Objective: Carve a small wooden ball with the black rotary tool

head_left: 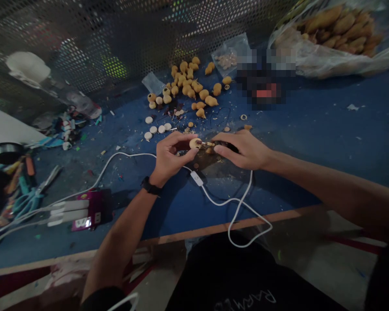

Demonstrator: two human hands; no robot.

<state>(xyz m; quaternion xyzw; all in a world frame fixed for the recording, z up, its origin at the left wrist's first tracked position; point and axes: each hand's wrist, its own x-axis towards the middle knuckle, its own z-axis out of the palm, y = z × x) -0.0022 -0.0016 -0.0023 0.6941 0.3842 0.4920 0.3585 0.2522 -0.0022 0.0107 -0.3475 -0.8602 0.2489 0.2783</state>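
Looked like a small craft workshop. Showed as much in the scuffed blue desk (337,142) beneath the hands (172,156), littered with chips (188,131), and in the small gourds (184,80) heaped beyond them. Had scissors (35,193) among jumbled tools (30,166) left of the hands, a bulging plastic bag (327,65) beyond and right of them, and a perforated screen (90,39) farthest away.
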